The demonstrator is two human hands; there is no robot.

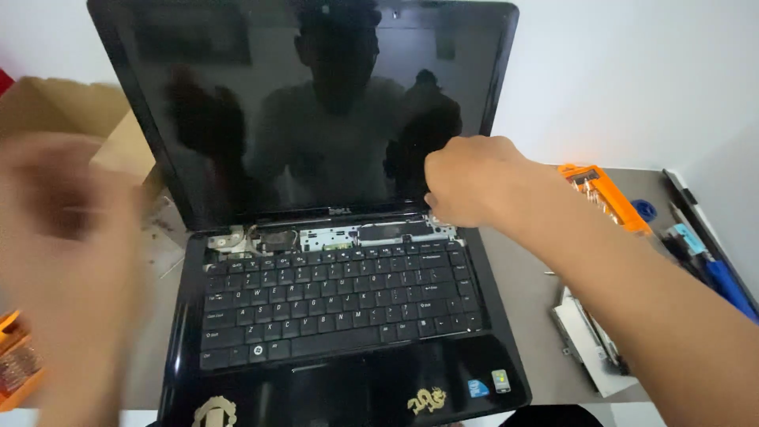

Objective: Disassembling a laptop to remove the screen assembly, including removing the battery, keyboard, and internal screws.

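While the black laptop (332, 237) stands open at the middle of the grey table (522, 300), its dark screen (316, 111) is tilted back and reflects a person's outline. Between screen and keyboard (340, 296) the cover strip is off, leaving an open channel (332, 235) with metal brackets, wires and a small board on show.

Right hand (466, 180): reaches in from the lower right, fingers curled downward at the right end of that channel, near the hinge; knuckles face the camera, and whether the fingertips pinch anything cannot be told.

Left hand (67, 261): heavily blurred at the left edge, held above the table beside the laptop's left side; open or closed cannot be told.

Labels on the palm rest: a gold round emblem sticker (213, 413) at lower left; a gold dragon-shaped sticker (427, 400) at lower right; just beside it a small blue square sticker (477, 388) and a small pale upright one (501, 381).

Packages: brown cardboard box (71, 111) behind the laptop's left side, flaps open. Orange tool case (605, 196) lies right of the screen. Blue-handled tools (711, 273) in a tray at far right. White flat bracket-like part (589, 340) lies on the table under the right forearm.
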